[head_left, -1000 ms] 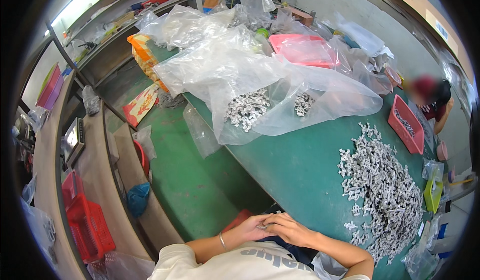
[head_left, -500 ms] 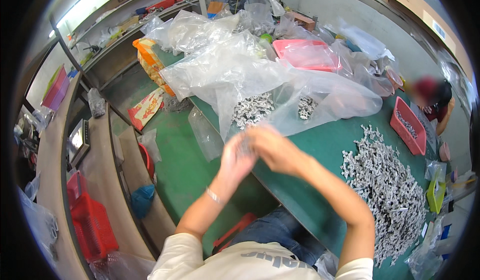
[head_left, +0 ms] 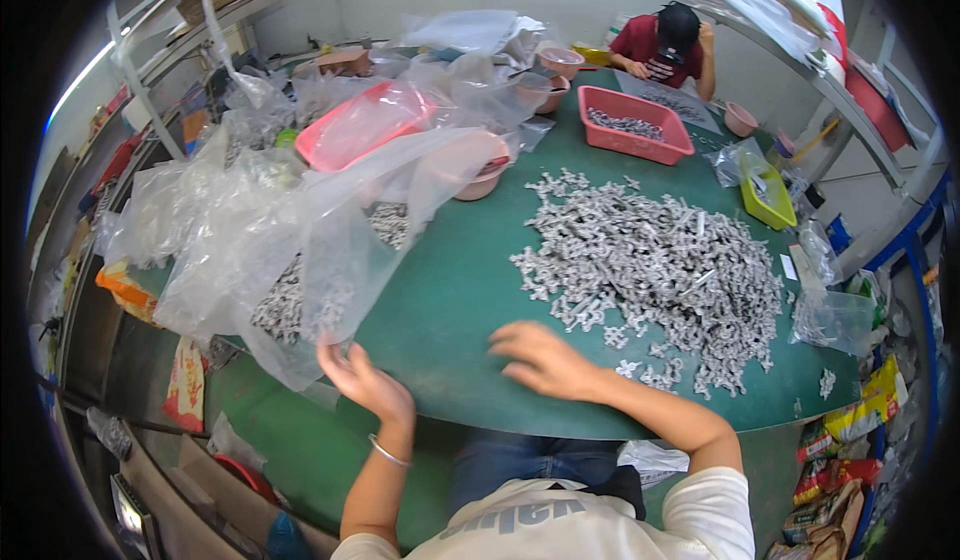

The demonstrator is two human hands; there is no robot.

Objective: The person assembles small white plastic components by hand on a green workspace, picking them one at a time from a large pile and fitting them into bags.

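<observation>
**Sorting bench: both hands open, nothing gripped**

Left of the left hand: a large clear plastic bag (head_left: 300,230) lies slumped over the table edge, holding small grey metal parts. Its lower corner hangs just beside the fingers.

Left hand (head_left: 362,378): fingers spread, palm turned toward the bag's hanging edge, at or just short of the film. Contact cannot be confirmed. It holds nothing.

Between the hands: a bare stretch of the green table (head_left: 450,300).

Right hand (head_left: 540,360): flat, fingers splayed, resting on or just above the table. It is empty, and apart from the left hand.

Right of the right hand: a broad heap of grey metal parts (head_left: 660,260) spreads over the table, with loose stragglers lying just beside the fingertips.

Beyond the hands: a pink bowl (head_left: 480,175) partly under the film, a red tray (head_left: 635,125) holding more parts, a yellow tray (head_left: 768,198), and another person (head_left: 665,45) seated at the far end.

Judgement: the work in hand appears to be handling the bag beside the heap. To do it well, the left hand should take the film by a firm pinch at its edge, not the sagging belly, since the load sits past the table edge and could spill. The right hand is best kept low and flat when gathering parts, to avoid scattering them.
</observation>
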